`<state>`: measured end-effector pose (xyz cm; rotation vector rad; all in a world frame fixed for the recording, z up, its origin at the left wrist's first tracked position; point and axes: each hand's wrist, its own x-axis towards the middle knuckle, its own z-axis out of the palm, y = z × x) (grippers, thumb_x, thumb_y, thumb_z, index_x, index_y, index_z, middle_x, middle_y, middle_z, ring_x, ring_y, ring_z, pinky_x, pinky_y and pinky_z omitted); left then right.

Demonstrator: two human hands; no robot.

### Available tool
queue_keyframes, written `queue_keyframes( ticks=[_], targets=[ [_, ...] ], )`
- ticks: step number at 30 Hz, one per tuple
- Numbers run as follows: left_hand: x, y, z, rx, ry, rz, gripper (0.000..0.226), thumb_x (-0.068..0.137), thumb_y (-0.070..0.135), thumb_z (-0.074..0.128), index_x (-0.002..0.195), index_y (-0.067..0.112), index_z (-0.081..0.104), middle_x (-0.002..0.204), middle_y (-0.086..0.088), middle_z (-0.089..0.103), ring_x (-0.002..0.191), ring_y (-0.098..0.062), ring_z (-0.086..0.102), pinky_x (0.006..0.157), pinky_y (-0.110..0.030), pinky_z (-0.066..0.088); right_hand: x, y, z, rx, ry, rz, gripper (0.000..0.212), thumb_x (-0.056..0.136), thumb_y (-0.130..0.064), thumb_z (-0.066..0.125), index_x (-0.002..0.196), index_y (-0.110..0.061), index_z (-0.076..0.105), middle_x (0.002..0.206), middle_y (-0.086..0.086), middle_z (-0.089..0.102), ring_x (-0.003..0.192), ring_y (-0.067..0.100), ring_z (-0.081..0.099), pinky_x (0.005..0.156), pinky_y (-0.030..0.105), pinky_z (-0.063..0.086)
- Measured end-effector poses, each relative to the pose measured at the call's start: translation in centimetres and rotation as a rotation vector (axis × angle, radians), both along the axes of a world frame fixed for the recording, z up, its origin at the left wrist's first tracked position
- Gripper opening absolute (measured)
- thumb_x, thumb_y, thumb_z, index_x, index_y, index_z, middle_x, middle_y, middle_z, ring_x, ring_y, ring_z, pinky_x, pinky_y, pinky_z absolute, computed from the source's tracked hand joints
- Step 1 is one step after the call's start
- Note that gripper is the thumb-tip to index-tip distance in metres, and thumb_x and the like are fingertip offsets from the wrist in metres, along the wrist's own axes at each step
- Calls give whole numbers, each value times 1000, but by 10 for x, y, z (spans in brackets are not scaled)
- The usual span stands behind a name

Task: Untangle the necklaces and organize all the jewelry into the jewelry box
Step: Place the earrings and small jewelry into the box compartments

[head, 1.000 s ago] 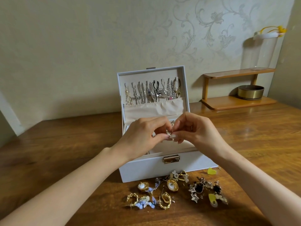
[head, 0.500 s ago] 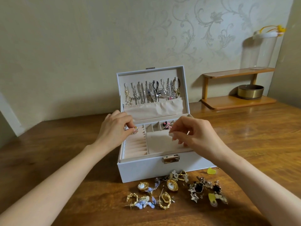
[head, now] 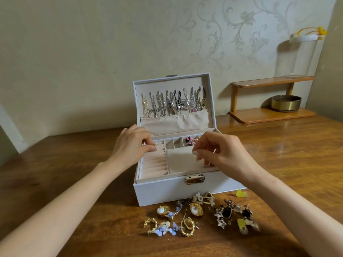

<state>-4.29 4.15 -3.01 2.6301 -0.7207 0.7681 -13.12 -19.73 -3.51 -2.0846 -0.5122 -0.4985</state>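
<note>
A white jewelry box (head: 161, 191) stands open at the table's middle, with several necklaces (head: 174, 104) hanging on hooks inside its lid. My left hand (head: 130, 143) pinches a small gold ring (head: 155, 145) over the ring rolls at the tray's back left. My right hand (head: 222, 153) hovers over the tray's right half, fingers loosely curled, with nothing visible in them. Pink and black earrings (head: 189, 140) lie in a small back compartment. A loose pile of earrings (head: 194, 216) in gold, blue and dark colours lies on the table in front of the box.
A yellow heart piece (head: 241, 193) lies by the box's front right corner. At the back right stands a wooden shelf (head: 269, 114) holding a brass bowl (head: 285, 103) and a glass dome (head: 300, 58). The wall runs close behind the box.
My hands were together over the tray a second ago. They have parted: the left carried the ring to the back left rolls, the right drew back to the right.
</note>
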Motion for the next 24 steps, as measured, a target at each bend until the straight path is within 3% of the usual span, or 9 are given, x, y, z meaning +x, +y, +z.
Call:
queue_keyframes(
  ticks=[7,13,19,24],
  targets=[
    [-1,11,1,191,-74,-85,3,78,18,75,79,17,73,71,14,47,76,-13,38,69,-28,21,1,0,0,-20,-5,-6,5,82,-6,69,84,-10,68,70,-1,69,58,6,61,56,20,53],
    [-1,12,4,288,-35,-66,11,85,24,67,93,21,75,91,9,58,86,-8,34,75,-29,26,1,-1,-1,-15,11,10,6,83,-4,68,84,-10,68,70,0,69,57,6,61,55,16,50],
    [-13,18,7,76,-67,-38,23,86,21,65,109,24,67,90,19,53,83,-7,41,74,-26,28,3,-1,-1,-18,13,20,5,83,-5,68,85,-9,68,71,1,69,57,5,62,55,15,50],
    [-44,16,9,-20,-41,-55,19,84,32,64,101,24,67,87,19,57,80,-7,47,69,-17,33,3,-1,4,-57,-11,-5,6,83,-4,68,85,-10,68,71,1,69,57,5,61,54,14,48]
  ],
)
